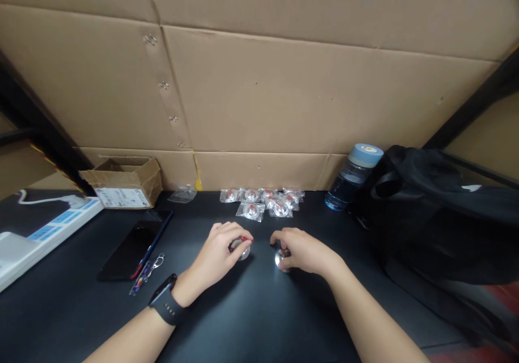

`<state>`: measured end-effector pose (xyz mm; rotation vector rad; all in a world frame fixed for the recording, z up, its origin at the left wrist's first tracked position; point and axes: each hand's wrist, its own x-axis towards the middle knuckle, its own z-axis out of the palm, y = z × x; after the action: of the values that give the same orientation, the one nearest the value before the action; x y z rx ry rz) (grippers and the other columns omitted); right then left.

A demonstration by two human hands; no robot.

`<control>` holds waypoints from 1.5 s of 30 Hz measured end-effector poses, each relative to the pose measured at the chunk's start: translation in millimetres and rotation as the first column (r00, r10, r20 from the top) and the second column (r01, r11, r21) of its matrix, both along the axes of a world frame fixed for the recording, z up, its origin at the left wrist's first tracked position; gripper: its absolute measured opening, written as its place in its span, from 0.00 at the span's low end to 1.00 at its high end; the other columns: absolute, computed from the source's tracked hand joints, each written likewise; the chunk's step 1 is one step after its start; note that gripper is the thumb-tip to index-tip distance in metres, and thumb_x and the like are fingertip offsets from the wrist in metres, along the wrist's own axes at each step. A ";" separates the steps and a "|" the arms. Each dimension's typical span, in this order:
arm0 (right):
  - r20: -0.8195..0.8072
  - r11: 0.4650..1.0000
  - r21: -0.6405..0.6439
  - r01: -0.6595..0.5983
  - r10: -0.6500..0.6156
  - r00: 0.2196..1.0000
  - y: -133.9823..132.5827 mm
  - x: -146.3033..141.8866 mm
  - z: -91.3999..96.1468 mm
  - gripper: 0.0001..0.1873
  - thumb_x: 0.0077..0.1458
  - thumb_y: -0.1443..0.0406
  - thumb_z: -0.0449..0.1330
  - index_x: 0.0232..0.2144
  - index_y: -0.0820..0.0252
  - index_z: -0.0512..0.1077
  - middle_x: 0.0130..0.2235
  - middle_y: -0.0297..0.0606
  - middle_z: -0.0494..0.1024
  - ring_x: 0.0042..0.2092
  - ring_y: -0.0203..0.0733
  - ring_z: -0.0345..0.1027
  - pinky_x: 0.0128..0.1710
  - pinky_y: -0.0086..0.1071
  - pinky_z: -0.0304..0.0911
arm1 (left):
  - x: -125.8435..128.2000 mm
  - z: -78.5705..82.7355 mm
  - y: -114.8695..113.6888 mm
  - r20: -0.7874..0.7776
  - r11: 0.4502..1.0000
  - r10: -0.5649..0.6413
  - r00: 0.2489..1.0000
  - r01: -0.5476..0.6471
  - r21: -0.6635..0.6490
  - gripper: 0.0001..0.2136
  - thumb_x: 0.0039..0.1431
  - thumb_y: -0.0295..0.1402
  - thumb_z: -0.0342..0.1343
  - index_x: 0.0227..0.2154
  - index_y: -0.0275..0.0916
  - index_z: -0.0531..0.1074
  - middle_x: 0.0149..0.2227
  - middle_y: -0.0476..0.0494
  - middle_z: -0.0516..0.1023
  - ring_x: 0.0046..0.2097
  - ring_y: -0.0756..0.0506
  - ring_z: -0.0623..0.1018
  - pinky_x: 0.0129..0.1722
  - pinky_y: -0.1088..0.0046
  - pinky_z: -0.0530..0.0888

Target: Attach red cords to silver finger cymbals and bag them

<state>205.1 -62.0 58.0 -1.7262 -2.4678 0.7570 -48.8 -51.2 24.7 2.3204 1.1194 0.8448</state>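
My left hand (227,249), a dark watch (167,298) on its wrist, is closed with thumb and fingers round a small silver disc (244,253) that has a red part (245,239) on top. To the right, my right hand (302,249) curls over another shiny silver disc (279,258), its thumb at the near edge and index finger bent. Part of each disc is hidden by the fingers. Beyond both hands lie several clear plastic packets (251,210), each with a silver round piece and a red part inside.
Along the left are a white power strip (65,223), an open cardboard box (125,182), a dark phone (138,244) and a keychain (148,274). A crumpled plastic bag (182,193) lies by the cardboard wall (263,93). A blue-lidded bottle (352,176) and black backpack (441,217) stand right.
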 end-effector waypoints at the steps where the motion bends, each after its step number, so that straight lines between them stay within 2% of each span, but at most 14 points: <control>1: -0.007 1.000 -0.011 -0.016 0.016 1.000 -0.9 -2.6 0.6 0.27 0.42 0.70 0.73 0.47 0.51 0.77 0.38 0.35 0.77 0.43 0.46 0.71 0.38 0.31 0.61 | 0.0 -0.1 0.2 0.001 1.000 -0.002 1.000 0.002 -0.001 0.06 0.69 0.36 0.55 0.39 0.45 0.77 0.41 0.51 0.82 0.44 0.46 0.78 0.48 0.65 0.62; 4: -0.016 0.996 -0.026 -0.089 0.088 0.996 -2.8 -8.0 -0.6 0.24 0.45 0.68 0.73 0.46 0.50 0.76 0.35 0.33 0.76 0.40 0.44 0.71 0.36 0.29 0.59 | 0.4 -0.2 0.1 0.000 1.000 -0.012 1.000 0.012 -0.005 0.06 0.70 0.36 0.55 0.39 0.46 0.77 0.41 0.51 0.82 0.44 0.46 0.78 0.48 0.65 0.62; 7: 0.006 0.990 0.010 -0.138 0.138 0.990 -3.1 -9.6 -4.3 0.20 0.50 0.63 0.71 0.47 0.50 0.76 0.39 0.34 0.76 0.40 0.43 0.70 0.35 0.29 0.57 | 0.9 -0.1 -0.6 -0.004 1.000 -0.019 1.000 0.019 -0.014 0.07 0.70 0.35 0.55 0.39 0.46 0.78 0.40 0.51 0.82 0.44 0.46 0.78 0.48 0.64 0.62; 10: -0.004 0.988 0.030 -0.153 0.153 0.988 -1.6 -7.3 -5.3 0.27 0.46 0.60 0.74 0.49 0.51 0.75 0.45 0.36 0.74 0.43 0.44 0.70 0.37 0.30 0.59 | 0.9 0.0 -1.5 -0.012 0.999 -0.027 1.000 0.027 -0.021 0.07 0.70 0.35 0.54 0.38 0.46 0.78 0.40 0.50 0.81 0.43 0.46 0.77 0.48 0.64 0.62; 13: -0.066 0.980 -0.035 -0.194 0.192 0.979 1.1 -3.8 -2.8 0.33 0.41 0.61 0.76 0.51 0.53 0.75 0.47 0.37 0.74 0.43 0.43 0.71 0.38 0.30 0.62 | 0.7 0.5 -2.2 -0.009 0.999 -0.036 0.999 0.036 -0.018 0.07 0.70 0.35 0.54 0.38 0.46 0.78 0.40 0.50 0.81 0.43 0.46 0.77 0.48 0.64 0.62; 19: -0.106 0.971 -0.120 -0.207 0.195 0.975 3.3 -3.6 -3.2 0.26 0.39 0.67 0.76 0.44 0.56 0.78 0.35 0.32 0.75 0.38 0.41 0.70 0.36 0.28 0.61 | 1.7 1.5 -3.2 -0.006 1.000 -0.031 0.999 0.031 -0.001 0.06 0.69 0.34 0.55 0.37 0.45 0.77 0.38 0.51 0.81 0.42 0.47 0.77 0.47 0.65 0.62; 24: -0.068 0.973 -0.088 -0.212 0.207 0.976 0.1 -6.5 -7.2 0.24 0.39 0.68 0.77 0.41 0.54 0.79 0.38 0.33 0.76 0.38 0.39 0.70 0.34 0.27 0.59 | 1.9 -0.4 -2.3 -0.007 0.999 -0.038 0.999 0.038 0.006 0.06 0.69 0.34 0.55 0.38 0.45 0.77 0.38 0.51 0.81 0.42 0.46 0.77 0.47 0.65 0.62; 28: -0.063 0.959 -0.027 -0.281 0.279 0.958 -3.4 -11.6 -7.5 0.21 0.43 0.67 0.76 0.42 0.54 0.78 0.37 0.32 0.75 0.40 0.40 0.70 0.36 0.27 0.59 | 1.9 -1.7 -1.6 -0.013 0.999 -0.039 0.999 0.039 0.006 0.06 0.69 0.34 0.55 0.38 0.45 0.77 0.38 0.51 0.81 0.41 0.47 0.77 0.46 0.65 0.62; 32: -0.067 0.964 0.014 -0.267 0.267 0.961 -4.8 -13.3 -7.0 0.21 0.47 0.66 0.74 0.45 0.54 0.78 0.41 0.34 0.74 0.40 0.40 0.70 0.38 0.29 0.60 | 2.3 -1.7 -1.4 -0.017 0.999 -0.048 0.999 0.047 -0.004 0.06 0.69 0.34 0.55 0.38 0.46 0.78 0.38 0.52 0.81 0.41 0.47 0.77 0.46 0.65 0.62; 37: -0.133 0.952 -0.018 -0.306 0.301 0.944 0.0 -7.0 -4.4 0.29 0.41 0.66 0.77 0.48 0.55 0.78 0.46 0.37 0.75 0.44 0.43 0.72 0.42 0.30 0.63 | 2.0 -1.5 -2.2 -0.021 0.999 -0.043 0.999 0.043 -0.008 0.06 0.69 0.35 0.55 0.38 0.46 0.78 0.38 0.52 0.81 0.42 0.47 0.77 0.46 0.65 0.62; 45: -0.146 0.955 -0.043 -0.292 0.283 0.948 -1.6 -11.9 -11.0 0.23 0.42 0.69 0.77 0.42 0.54 0.79 0.43 0.34 0.75 0.42 0.40 0.70 0.41 0.29 0.61 | 1.9 -2.0 -2.8 -0.019 0.999 -0.051 0.999 0.051 0.005 0.07 0.69 0.35 0.55 0.37 0.46 0.77 0.37 0.51 0.81 0.41 0.47 0.76 0.46 0.65 0.62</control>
<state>193.2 -63.5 47.0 -1.2907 -2.6551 0.9527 -46.9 -53.9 22.7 2.3561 1.0625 0.8096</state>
